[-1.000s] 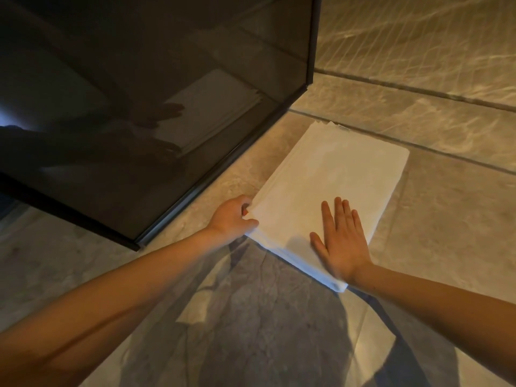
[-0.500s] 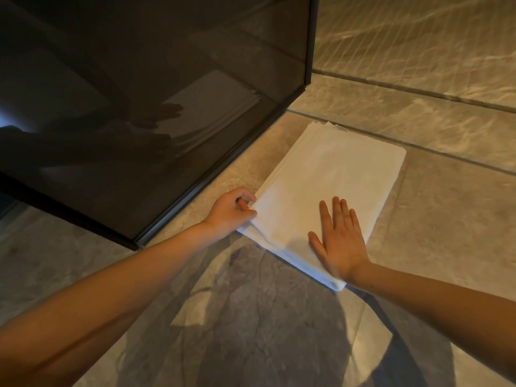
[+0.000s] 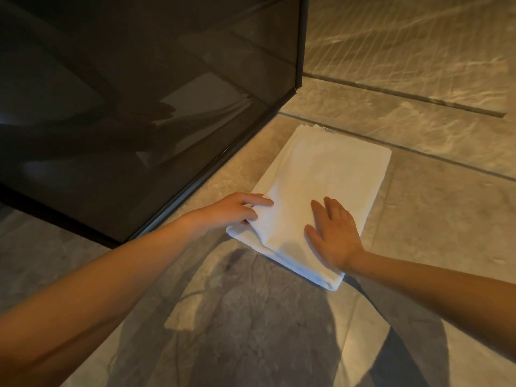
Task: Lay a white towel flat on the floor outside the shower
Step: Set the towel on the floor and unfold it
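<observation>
A folded white towel (image 3: 329,185) lies on the beige stone floor (image 3: 435,233), beside the bottom edge of the dark glass shower panel (image 3: 139,107). My left hand (image 3: 237,209) pinches the towel's near left corner, thumb under a lifted upper layer and index finger stretched over it. My right hand (image 3: 333,233) lies flat with straight fingers on the towel's near right part, pressing it down.
The shower panel's black frame (image 3: 201,180) runs diagonally along the towel's left side and ends at a vertical post (image 3: 301,43). A stone step (image 3: 405,113) rises behind the towel. Bare floor spreads in front and to the right.
My left hand has shifted from the towel's edge onto its corner and lifted the top layer there, bunching it. The right hand stays flat in nearly the same spot.
</observation>
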The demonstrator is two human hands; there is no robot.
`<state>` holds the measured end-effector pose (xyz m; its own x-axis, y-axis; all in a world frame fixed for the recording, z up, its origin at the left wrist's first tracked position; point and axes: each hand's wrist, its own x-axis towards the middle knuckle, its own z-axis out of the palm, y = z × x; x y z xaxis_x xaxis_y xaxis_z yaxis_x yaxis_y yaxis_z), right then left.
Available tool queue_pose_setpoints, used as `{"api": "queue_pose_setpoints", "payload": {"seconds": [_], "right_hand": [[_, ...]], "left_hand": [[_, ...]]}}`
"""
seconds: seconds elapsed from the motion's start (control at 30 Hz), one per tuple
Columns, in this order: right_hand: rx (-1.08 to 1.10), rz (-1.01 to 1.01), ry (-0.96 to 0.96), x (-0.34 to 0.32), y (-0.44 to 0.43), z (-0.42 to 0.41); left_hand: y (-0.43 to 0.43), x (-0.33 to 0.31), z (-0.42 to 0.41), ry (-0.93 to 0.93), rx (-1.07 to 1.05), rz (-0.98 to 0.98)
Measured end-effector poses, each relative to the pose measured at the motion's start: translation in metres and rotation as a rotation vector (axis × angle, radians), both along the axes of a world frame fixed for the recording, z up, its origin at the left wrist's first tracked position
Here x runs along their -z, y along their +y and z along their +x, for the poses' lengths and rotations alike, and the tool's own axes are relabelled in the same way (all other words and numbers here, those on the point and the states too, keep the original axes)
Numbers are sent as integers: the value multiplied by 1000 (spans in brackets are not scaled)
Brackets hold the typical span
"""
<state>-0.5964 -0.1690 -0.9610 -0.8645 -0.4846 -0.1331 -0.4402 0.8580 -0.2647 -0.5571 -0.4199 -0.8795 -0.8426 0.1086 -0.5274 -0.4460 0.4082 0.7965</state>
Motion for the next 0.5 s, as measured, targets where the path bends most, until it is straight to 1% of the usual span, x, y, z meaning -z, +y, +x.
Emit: {"api": "queue_pose_setpoints", "payload": {"seconds": [0.03, 0.1, 0.13, 0.17, 0.23, 0.27, 0.33, 0.37, 0.4, 0.43, 0.5], "right_hand": [[51, -123, -6, -11, -4, -10], [102, -389, -89, -36, -17, -37], [83, -461, -148, -47, -25, -50], [54, -485, -203, -56, -35, -61], [44, -437, -312, -68, -53, -74], [61, -372, -356, -71, -60, -78], [95, -204, -390, -71, -67, -87], [114, -154, -385, -71, -67, -92], [136, -147, -376, -71, -63, -96], [158, -183, -373, -73, -57, -100], [205, -314, -379, -75, -41, -106]], "left_hand": [[3, 0, -1, 13, 19, -4], [11, 1, -2, 43, 54, -2], [15, 2, -2, 57, 76, 7], [19, 2, -3, 66, 99, 10], [28, 4, -3, 76, 152, -17], [33, 4, -3, 78, 178, -26], [40, 3, -1, 80, 212, -19], [42, 2, 0, 73, 216, -4], [44, 1, 1, 60, 214, 16], [45, 0, 2, 38, 199, 45], [47, -3, 3, -33, 107, 148]]}}
